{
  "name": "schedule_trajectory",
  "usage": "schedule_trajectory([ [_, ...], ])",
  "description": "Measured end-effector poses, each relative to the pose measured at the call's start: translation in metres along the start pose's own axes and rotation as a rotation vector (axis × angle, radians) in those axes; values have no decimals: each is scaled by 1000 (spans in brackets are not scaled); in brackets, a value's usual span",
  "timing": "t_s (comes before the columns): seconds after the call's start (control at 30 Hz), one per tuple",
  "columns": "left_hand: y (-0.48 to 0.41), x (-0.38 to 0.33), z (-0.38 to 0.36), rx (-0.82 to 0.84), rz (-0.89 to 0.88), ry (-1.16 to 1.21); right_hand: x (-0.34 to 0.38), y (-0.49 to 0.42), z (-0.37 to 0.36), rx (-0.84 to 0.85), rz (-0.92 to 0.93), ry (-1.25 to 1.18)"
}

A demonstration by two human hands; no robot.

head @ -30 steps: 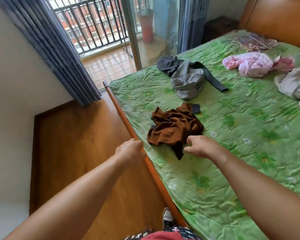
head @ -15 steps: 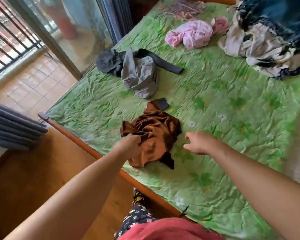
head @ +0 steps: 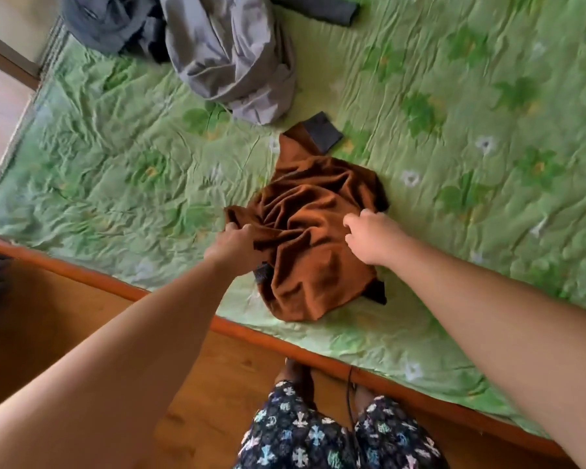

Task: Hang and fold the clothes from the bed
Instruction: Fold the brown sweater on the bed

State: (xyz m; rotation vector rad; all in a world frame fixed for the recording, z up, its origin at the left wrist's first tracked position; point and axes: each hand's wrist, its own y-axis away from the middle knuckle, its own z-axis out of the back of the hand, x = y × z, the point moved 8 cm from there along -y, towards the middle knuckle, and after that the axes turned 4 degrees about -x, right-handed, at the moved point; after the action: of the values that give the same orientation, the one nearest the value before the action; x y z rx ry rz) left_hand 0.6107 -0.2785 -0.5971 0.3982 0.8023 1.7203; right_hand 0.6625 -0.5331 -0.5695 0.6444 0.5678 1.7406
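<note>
brown garment [head: 312, 238]: we see it crumpled in a heap on the green sheet [head: 454, 130], close to the near side of the bed, straight ahead of the person and caught between the two hands.
left hand [head: 232, 247]: we find it at the heap's left edge. Its fingers are curled round a fold of the brown cloth, and some of that cloth laps over the side of the hand.
right hand [head: 374, 236]: it sits on the heap's upper right part, fingers bent with the tips down on the cloth. We cannot tell whether they have caught any fabric.
between the hands: we see a ridge of bunched brown folds. The hands are apart, one on either side of it.
dark cuff [head: 322, 132]: a sleeve end runs away from both hands toward the far side and lies flat on the sheet.
grey garment [head: 230, 62]: we see it bunched farther up the bed, well beyond the hands, with its lower tip just beside the brown sleeve.
darker grey cloth [head: 109, 22]: it lies at the top left, against the grey garment.
bed rail [head: 251, 330]: this orange-brown wooden edge runs on a slant beneath both forearms, and the heap's lower hem lies near it.
wooden floor [head: 82, 316]: it lies on the person's side of the rail.
patterned shorts [head: 318, 434]: we see them at the bottom of the view, beside the rail.
</note>
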Motion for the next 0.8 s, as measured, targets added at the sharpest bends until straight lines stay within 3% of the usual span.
schedule_trajectory([
  [0.17,-55,27,1,-102,192,217,49,-88,12,-123,122,191],
  [0.27,-88,37,-15,-100,174,297,82,-132,11,-184,220,281],
  [0.4,-98,37,-22,-189,151,395,98,-165,-19,-59,233,339],
  [0.5,-79,39,-38,-159,173,491,87,-154,-36,41,168,361],
  [0.63,-37,29,-49,-92,171,523,67,-105,-35,37,247,337],
  [0.8,21,12,-2,-181,180,447,15,-21,-1,71,163,145],
])
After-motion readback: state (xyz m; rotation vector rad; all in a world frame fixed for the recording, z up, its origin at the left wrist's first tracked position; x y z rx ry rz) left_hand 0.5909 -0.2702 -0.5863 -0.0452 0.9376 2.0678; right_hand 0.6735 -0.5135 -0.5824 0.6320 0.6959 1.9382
